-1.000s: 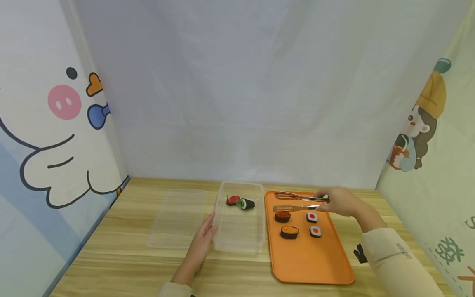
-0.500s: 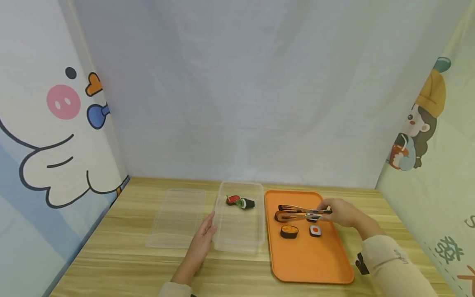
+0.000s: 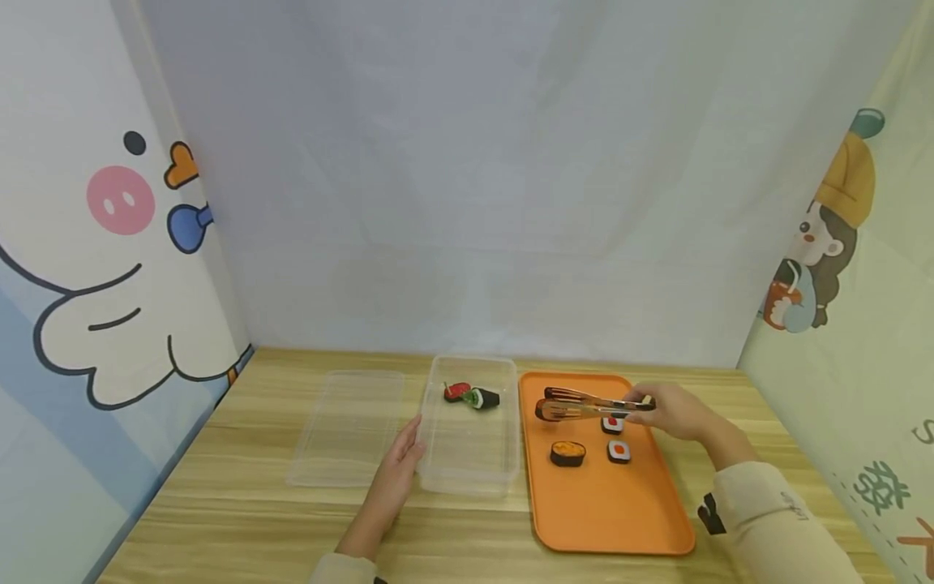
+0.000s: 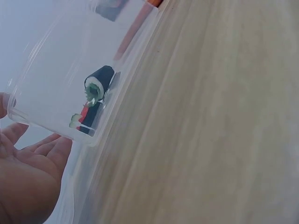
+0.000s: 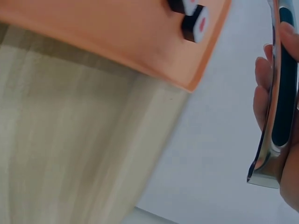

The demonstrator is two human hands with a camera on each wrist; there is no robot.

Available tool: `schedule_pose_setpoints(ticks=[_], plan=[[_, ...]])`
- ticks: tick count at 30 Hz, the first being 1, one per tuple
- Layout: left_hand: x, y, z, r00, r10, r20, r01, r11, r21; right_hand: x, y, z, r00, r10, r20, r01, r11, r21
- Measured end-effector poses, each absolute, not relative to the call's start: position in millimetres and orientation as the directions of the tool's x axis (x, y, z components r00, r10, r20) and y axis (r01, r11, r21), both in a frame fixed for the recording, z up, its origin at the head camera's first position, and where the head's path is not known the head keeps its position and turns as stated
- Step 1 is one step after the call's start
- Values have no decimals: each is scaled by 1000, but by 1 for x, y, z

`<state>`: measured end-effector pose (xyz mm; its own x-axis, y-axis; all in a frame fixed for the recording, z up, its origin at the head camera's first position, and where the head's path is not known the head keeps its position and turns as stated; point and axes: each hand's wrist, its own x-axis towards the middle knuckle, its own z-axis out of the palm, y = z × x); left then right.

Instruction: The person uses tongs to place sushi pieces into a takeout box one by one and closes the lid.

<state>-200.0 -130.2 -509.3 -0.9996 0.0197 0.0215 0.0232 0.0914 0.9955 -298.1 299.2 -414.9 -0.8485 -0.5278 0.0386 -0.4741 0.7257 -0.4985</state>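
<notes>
My left hand (image 3: 394,472) rests with fairly straight fingers against the left wall of a clear plastic box (image 3: 467,466). Inside the box lie a red-topped toy sushi (image 3: 456,392) and a dark seaweed-wrapped roll with green filling (image 4: 99,83). Over the orange tray (image 3: 613,511), my right hand (image 3: 670,412) grips metal tongs (image 3: 587,407) by their dark-padded handles (image 5: 285,93). A dark piece shows between the tongs' tips, mostly hidden by them. On the tray remain an orange-topped sushi (image 3: 567,453) and two rice rolls, one white-and-red roll (image 3: 619,452) nearest.
A flat clear lid (image 3: 350,430) lies left of the box on the wooden table (image 3: 241,503). A pale cloth (image 3: 474,203) hangs behind, and printed cartoon cloths (image 3: 824,243) stand at both sides.
My right hand brought the tongs down and closed them over the red-roe sushi, then raised them a little; its spot on the tray now appears bare. My left hand stays at the box.
</notes>
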Motion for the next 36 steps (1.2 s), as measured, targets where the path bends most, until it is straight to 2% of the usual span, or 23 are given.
schedule_pose_setpoints(ticks=[5,16,26,36], plan=[[-202,-133,-510,-1000,19,19,20,88,996,-303,288,-401,-839,-541,66,-481,678,-555],[-201,-133,-507,-1000,18,19,20,96,995,-317,216,-397,-821,-569,50,-496,666,-557],[-200,-131,-506,-999,36,34,38,96,995,-323,166,-413,-839,-543,15,-484,734,-476],[-201,-129,-509,-999,25,44,46,89,995,-323,147,-415,-834,-552,-4,-484,733,-478]])
